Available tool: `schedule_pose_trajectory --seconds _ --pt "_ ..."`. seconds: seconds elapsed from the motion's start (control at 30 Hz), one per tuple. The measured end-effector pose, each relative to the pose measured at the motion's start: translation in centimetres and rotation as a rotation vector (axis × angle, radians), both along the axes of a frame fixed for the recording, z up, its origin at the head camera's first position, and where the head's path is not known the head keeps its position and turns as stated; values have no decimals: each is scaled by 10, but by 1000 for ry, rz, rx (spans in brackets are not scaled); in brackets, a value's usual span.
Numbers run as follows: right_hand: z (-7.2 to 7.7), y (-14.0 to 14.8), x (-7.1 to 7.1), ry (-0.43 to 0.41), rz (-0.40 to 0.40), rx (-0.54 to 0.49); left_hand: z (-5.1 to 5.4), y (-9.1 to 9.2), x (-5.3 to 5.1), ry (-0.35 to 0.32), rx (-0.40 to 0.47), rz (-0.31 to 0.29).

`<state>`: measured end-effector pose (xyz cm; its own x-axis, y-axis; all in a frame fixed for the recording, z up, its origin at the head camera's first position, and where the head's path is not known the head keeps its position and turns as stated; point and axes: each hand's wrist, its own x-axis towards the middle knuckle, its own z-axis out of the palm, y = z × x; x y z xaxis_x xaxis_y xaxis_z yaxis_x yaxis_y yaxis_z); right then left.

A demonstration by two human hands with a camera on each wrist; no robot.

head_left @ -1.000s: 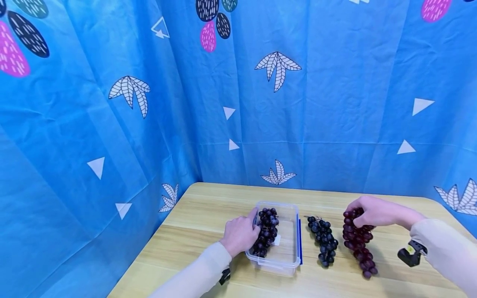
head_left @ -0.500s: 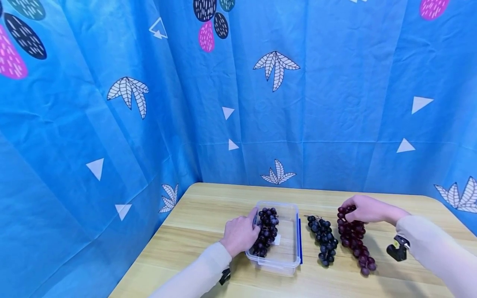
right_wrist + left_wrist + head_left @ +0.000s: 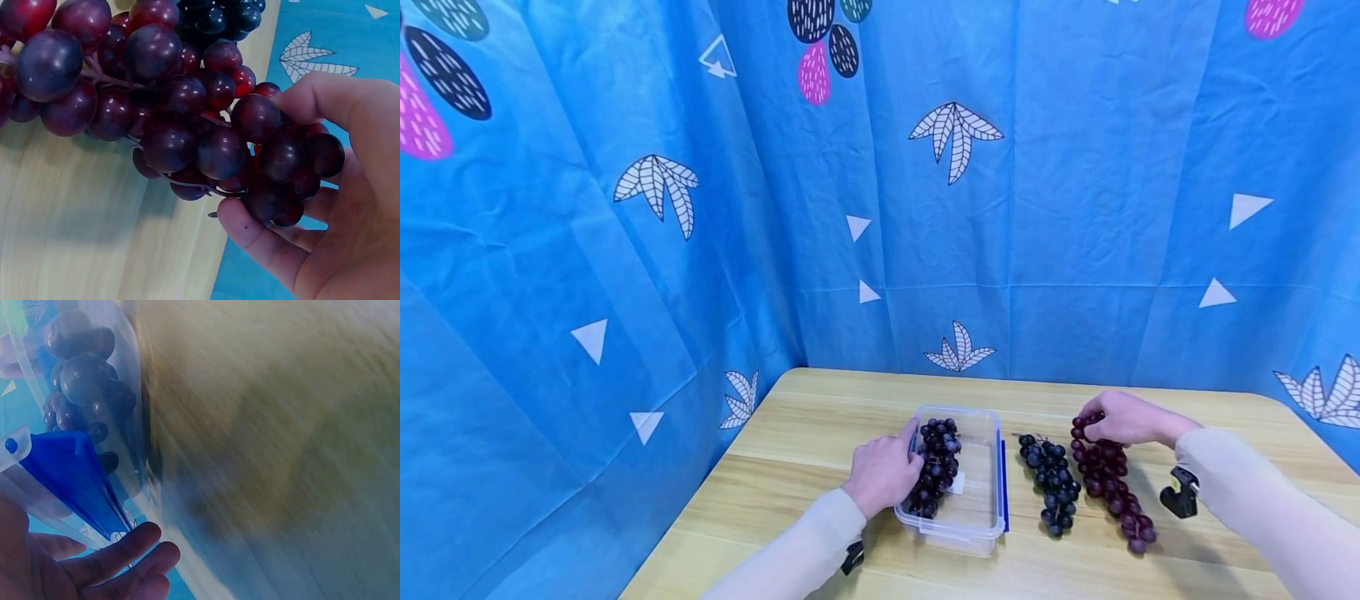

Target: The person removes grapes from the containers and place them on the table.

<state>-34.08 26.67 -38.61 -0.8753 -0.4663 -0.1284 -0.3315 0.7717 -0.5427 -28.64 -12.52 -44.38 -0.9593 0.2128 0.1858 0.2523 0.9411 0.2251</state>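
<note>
1. A blue curtain (image 3: 887,200) printed with leaves, triangles and coloured ovals hung at the left and behind the tabletop (image 3: 842,400).
2. The left sleeve (image 3: 797,550), pale in colour, came in from below, with a small black device (image 3: 852,557) under the wrist.
3. The left hand (image 3: 883,473) rested against the left side of a clear plastic box (image 3: 958,530). Its fingers (image 3: 106,555) were loosely extended rather than wrapped round anything, and the left wrist view showed them beside a blue latch flap (image 3: 72,475).
4. The box stood upright on the tabletop, without a lid over it. Inside, along its left half, lay 1 bunch of dark purple grapes (image 3: 940,462), with a small white patch (image 3: 957,483) just right of it.
5. A blue flap (image 3: 1005,487) stood out along the box's right side.
6. Near that side, a bunch of black grapes (image 3: 1051,479) lay on the tabletop, outside the box.
7. Just right of it was a bunch of red grapes (image 3: 1112,483), its lower end pointing toward the person. Whether that end touched the tabletop could not be told.
8. The right hand (image 3: 1123,417) pinched the far end of the red bunch, thumb and fingers closed about several grapes.
9. The right sleeve (image 3: 1247,500), also pale, reached in from the right, a black wrist camera (image 3: 1180,493) below its cuff.
</note>
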Motion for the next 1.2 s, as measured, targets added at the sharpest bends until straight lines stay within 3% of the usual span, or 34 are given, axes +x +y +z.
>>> schedule_pose_trajectory --seconds 0.13,0.4,0.73,1.2 --pt "-6 2 -7 -11 -14 -5 1 1 1 -4 -2 3" --pt "-16 9 -15 122 37 74 0 1 1 -19 2 7" --pt "-28 13 -17 156 34 66 0 0 1 -13 5 2" --pt "-23 16 2 209 -87 73 1 0 1 -15 4 10"
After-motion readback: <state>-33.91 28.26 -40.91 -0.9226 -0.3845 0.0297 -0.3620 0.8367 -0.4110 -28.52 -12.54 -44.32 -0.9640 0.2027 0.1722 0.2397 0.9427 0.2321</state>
